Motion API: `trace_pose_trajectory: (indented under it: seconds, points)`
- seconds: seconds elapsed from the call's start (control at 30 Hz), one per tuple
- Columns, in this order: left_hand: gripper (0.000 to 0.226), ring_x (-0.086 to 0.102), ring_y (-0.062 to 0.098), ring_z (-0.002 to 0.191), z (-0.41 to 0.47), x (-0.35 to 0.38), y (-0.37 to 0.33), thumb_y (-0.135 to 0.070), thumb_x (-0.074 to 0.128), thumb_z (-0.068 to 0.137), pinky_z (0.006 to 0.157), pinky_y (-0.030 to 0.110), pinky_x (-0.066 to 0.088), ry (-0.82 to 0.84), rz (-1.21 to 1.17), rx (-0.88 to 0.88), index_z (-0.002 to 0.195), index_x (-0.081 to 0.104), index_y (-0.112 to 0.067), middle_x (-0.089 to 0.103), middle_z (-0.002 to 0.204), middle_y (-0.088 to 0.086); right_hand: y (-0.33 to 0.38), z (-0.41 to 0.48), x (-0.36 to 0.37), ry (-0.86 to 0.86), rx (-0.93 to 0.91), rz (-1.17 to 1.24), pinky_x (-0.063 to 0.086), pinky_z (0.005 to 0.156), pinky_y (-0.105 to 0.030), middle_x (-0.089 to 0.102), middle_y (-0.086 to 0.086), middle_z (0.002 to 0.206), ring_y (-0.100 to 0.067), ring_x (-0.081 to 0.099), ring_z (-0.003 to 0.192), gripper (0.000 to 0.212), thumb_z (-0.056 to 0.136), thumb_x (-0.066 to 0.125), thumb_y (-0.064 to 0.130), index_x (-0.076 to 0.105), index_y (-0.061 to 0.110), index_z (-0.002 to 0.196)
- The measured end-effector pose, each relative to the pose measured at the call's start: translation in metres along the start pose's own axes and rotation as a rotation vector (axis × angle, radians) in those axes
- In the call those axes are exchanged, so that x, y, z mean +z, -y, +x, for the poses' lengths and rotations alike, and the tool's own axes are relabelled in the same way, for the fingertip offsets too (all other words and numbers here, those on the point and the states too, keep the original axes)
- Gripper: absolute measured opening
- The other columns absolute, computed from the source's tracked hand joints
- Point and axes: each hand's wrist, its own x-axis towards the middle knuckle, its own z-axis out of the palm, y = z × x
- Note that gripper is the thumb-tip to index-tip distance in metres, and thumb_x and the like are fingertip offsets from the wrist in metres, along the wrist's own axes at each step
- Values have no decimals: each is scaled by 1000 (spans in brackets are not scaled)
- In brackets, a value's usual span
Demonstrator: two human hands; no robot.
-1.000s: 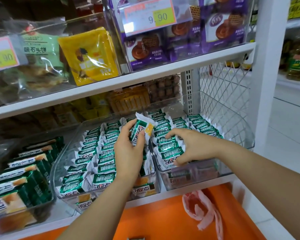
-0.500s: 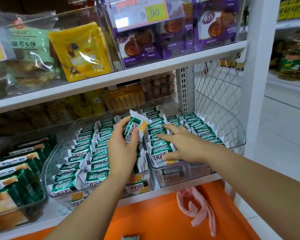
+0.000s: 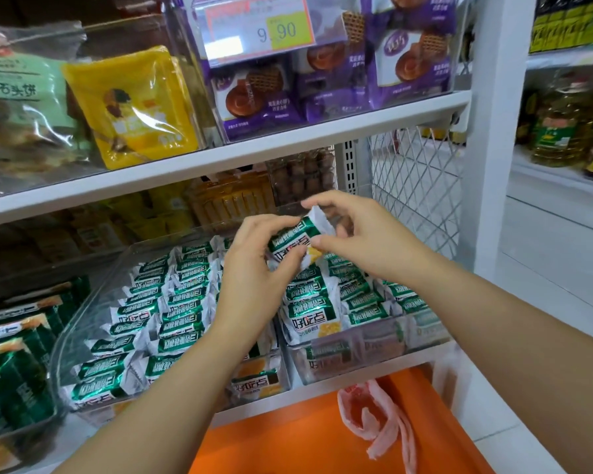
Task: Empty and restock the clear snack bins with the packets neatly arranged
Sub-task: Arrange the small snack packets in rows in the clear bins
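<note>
Two clear snack bins sit side by side on the middle shelf, the left bin (image 3: 93, 295) and the right bin (image 3: 367, 350), both filled with rows of green-and-white snack packets (image 3: 182, 302). Above them I hold one green-and-white packet (image 3: 293, 241) between both hands. My left hand (image 3: 254, 268) grips its lower left end with curled fingers. My right hand (image 3: 367, 234) pinches its upper right end and white crimped edge.
A third bin of larger green packets (image 3: 11, 364) stands at the far left. The upper shelf (image 3: 288, 145) carries yellow and purple snack bags and a price tag (image 3: 261, 29). An orange surface (image 3: 288, 436) with a pink plastic bag (image 3: 374, 419) lies below. A wire mesh side panel (image 3: 418, 186) closes the right.
My right hand left the packets in the right bin and rose to the packet held by my left hand. Both hands now hold it, higher above the bins.
</note>
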Motion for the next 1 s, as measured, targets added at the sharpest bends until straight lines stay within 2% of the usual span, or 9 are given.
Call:
trace_pose_trajectory:
  seconds: [0.1,0.27,0.33,0.43,0.53,0.67,0.77,0.87,1.0]
  points:
    - [29,51,-9,100,9,3,3,-24,68,86,84,3,37,36,-6,-56,109,55,-37,53,104,-22,-15,2,-5,-26,88,7,41,63,-19,55,16,96,1,45,58,31,86,69,17,56,31,111]
    - [40,56,10,97,37,2,40,-33,58,94,86,25,40,217,113,-433,131,53,-22,57,126,-3,-58,9,-11,-261,297,-73,39,71,-23,57,-3,117,-16,54,96,33,88,66,10,56,16,119]
    - [36,52,11,74,41,7,51,-27,57,94,77,31,44,306,139,-479,129,53,-21,58,107,0,-73,22,-10,-332,359,-131,41,77,-26,59,-9,122,-25,57,102,32,89,64,10,56,9,120]
    - [23,60,21,80,40,13,62,-24,57,93,76,37,50,289,145,-481,116,56,-27,59,92,-2,-98,55,-9,-366,424,-151,51,81,-35,63,-21,111,-33,61,100,26,85,67,8,59,-1,108]
    - [28,63,15,82,41,15,72,-20,58,91,72,31,51,261,92,-471,117,58,-27,65,93,2,-116,91,2,-247,426,-174,51,84,-38,62,-19,114,-33,60,104,17,81,69,4,55,5,91]
    - [32,36,3,31,37,17,77,-17,56,90,34,13,24,246,39,-502,118,54,-34,43,61,-7,-128,117,29,-18,540,-181,50,55,-18,59,-2,102,-21,60,81,31,80,72,6,55,10,106]
    - [35,37,4,32,38,17,81,-19,54,90,34,13,23,241,45,-497,121,54,-34,44,66,-5,-140,124,42,-87,592,-156,54,66,-31,58,-10,122,-23,62,86,56,81,73,10,45,12,129]
    - [35,38,5,34,39,18,85,-20,54,89,34,14,24,245,65,-489,122,55,-34,47,70,-3,-144,120,43,-138,608,-131,51,73,-32,61,-14,118,-28,63,94,59,80,76,18,41,9,126]
    - [37,35,5,37,40,18,84,-20,54,90,35,14,22,258,100,-448,126,55,-30,46,70,-3,-130,111,34,-81,549,-232,42,53,-22,56,-9,111,-15,56,71,56,84,72,25,40,9,128]
